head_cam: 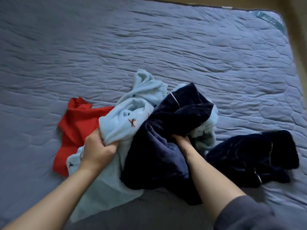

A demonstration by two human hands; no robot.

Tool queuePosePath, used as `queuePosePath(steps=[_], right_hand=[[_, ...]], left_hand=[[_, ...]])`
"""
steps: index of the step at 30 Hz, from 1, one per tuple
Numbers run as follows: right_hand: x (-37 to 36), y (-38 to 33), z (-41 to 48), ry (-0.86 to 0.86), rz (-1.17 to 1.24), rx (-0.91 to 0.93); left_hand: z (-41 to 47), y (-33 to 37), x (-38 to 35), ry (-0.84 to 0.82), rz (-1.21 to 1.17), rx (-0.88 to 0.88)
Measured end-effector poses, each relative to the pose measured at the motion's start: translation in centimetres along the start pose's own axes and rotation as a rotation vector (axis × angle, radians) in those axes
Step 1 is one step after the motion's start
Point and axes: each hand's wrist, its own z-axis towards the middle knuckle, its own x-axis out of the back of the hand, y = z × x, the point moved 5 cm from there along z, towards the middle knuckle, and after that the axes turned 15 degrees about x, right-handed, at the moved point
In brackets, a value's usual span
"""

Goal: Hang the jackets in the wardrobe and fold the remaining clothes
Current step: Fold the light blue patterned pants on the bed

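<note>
— What fills the view?
— A bed, under a blue-grey quilted cover creased all over.
— And past its edge?
— A tan surface along the top and right; floor or wall, I cannot tell. A teal strap crosses the far right corner, and a small white tag sits at the top edge. The light is dim.

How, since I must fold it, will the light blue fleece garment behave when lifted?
The light blue fleece garment is probably floppy: it bunches where the left hand grips it. It may drag the navy garment along: they lie tangled. Its fuzzy surface likely resists slipping.
</note>
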Motion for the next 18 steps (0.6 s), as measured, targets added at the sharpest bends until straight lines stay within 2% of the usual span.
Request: queuePosePath(steps=[5,8,11,18], right_hand=[[-14.4,-6.2,-4.6,-0.322,0.127,0.082],[-18.7,-9.4,-7.4,-0.446,0.127,0.132],[-18.2,-11.5,-9.1,-0.389,0.054,0.221],[-10.9,-15.1,-14.8,-0.486,-0.102,0.362]], left_hand=[[-0.9,3.3,9.7,0.203,-0.039,-0.096],[-1.0,5.8,15.0,0.315,-0.039,-0.138],[-0.9,7.3,18.8,0.368,-0.021,-0.087],[-4.2,11.1,24.0,0.471,-0.133,0.008]])
